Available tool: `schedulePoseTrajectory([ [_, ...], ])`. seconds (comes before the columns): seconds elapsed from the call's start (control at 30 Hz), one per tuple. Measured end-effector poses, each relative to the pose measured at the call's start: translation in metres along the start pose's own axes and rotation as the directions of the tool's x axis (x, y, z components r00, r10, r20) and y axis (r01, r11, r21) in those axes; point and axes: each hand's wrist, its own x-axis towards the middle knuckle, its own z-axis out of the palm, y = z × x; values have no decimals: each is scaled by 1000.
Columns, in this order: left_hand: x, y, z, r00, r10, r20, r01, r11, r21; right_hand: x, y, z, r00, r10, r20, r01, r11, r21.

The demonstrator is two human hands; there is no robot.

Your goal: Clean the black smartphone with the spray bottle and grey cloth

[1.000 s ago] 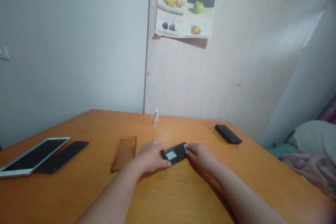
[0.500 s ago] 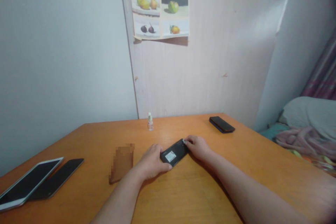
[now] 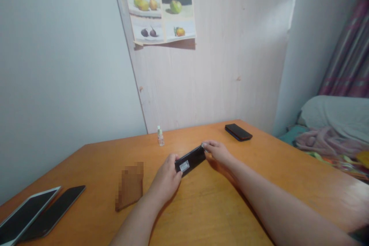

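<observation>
Clamping glossy black rectangular device in left hand | bearing white label | pinching pale scrap at far end with right hand

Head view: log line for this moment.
left hand: holds black phone; right hand: pinches whitish piece at phone's other end; bottle: standing beyond

Home room — bedding, curtain, fruit pictures
</observation>
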Motion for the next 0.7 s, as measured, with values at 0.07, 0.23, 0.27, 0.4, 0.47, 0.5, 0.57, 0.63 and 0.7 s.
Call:
schedulePoseTrajectory([
  [0.07,0,-1,0,1000,15,-4,-15,1000,-11,0,-2,-1,1000,4,-7,-4,1000,7],
  [0.23,1,2,0,999,26,-21,-27,998,-60,2,-2,0,999,-33,-12,32,998,-50],
  [0.27,1,3,0,1000,13,-25,-15,997,-81,3,-2,0,999,-42,-13,41,996,-76],
  [0.4,2,6,-1,996,-68,-49,60,987,-152,5,-4,-2,995,-95,-16,90,973,-214],
  [0.47,2,6,-2,997,-69,-34,63,987,-146,4,-6,-5,991,-132,-14,121,946,-300],
  [0.5,2,6,-1,998,-59,-23,55,989,-139,4,-8,-5,989,-150,-10,138,930,-342],
  [0.57,2,5,-1,999,-41,-10,39,990,-132,1,-12,-4,982,-188,6,173,893,-416],
  [0.63,2,4,0,999,-34,-17,32,990,-135,-5,-17,2,974,-224,37,215,857,-469],
  [0.7,2,4,1,999,-32,-19,29,989,-145,-13,-22,10,963,-254,94,266,829,-492],
])
